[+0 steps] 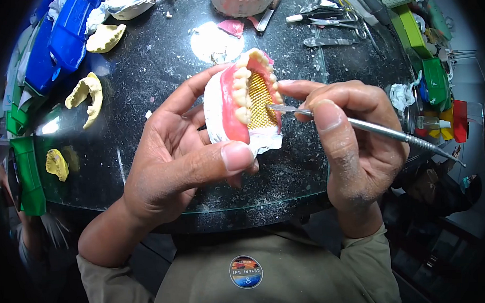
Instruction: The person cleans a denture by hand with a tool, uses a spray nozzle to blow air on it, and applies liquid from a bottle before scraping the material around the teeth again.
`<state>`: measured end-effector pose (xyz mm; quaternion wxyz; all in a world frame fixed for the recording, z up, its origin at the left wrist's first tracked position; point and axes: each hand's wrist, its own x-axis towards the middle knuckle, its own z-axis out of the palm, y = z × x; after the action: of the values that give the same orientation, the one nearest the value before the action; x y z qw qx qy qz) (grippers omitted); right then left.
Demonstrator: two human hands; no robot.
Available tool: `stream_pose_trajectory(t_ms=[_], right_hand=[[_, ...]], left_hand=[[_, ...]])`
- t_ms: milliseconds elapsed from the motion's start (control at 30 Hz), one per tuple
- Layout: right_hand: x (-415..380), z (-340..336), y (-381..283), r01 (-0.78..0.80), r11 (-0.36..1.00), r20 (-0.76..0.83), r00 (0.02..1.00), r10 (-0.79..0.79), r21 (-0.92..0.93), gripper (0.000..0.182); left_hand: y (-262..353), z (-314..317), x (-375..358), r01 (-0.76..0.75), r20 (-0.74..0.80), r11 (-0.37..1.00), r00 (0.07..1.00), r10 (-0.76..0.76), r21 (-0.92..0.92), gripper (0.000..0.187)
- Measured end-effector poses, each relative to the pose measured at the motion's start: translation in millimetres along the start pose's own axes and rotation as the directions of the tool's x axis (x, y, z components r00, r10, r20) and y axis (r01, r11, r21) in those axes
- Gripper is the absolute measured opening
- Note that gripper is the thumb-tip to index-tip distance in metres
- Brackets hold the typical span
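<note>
My left hand (170,156) is wrapped round a denture model (214,107), its thumb along the near edge and fingers behind. The model has a white plaster base, pink wax gums (231,117), cream teeth (241,93) and a gold-coloured mesh (259,97) in the palate. In a pen-like grip, my right hand (362,142) holds a slim metal wax carver (378,128). Its flat tip meets or nearly meets the right side of the mesh, beside the teeth; exact contact is hard to tell. The other end of the carver points down to the right.
Yellow plaster pieces (94,98) lie on the dusty black table (159,53) at left, near blue bins (65,40) and a green bin (29,175). Scissors (337,23), a metal blade (329,42) and a pink wax scrap (231,28) lie at the back.
</note>
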<state>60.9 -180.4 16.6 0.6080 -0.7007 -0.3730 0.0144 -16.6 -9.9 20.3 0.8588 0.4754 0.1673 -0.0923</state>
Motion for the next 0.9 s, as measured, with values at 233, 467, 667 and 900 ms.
stream_pose_trajectory(t_ms=[233, 467, 667, 900], right_hand=[[-0.2, -28.9, -5.9, 0.117, 0.993, -0.23, 0.967, -0.112, 0.008, 0.016], [-88.9, -126.7, 11.4, -0.186, 0.944, -0.658, 0.752, -0.042, -0.273, 0.014], [-132.7, -119.6, 27.2, -0.298, 0.941, -0.707, 0.7, 0.1, -0.162, 0.009], [-134.1, -121.4, 29.3, -0.293, 0.943, -0.689, 0.717, 0.106, -0.16, 0.007]], left_hand=[[-3.6, -2.1, -1.3, -0.027, -0.014, 0.999, 1.0, 0.027, 0.035, 0.095], [-6.7, -6.7, -4.1, -0.092, 0.03, 0.991, 0.996, 0.09, 0.096, 0.09], [-15.2, -9.4, -4.7, -0.136, 0.082, 0.991, 0.987, 0.135, -0.001, 0.078], [-14.5, 8.7, -4.0, -0.146, -0.19, 0.982, 0.967, 0.167, 0.118, 0.093]])
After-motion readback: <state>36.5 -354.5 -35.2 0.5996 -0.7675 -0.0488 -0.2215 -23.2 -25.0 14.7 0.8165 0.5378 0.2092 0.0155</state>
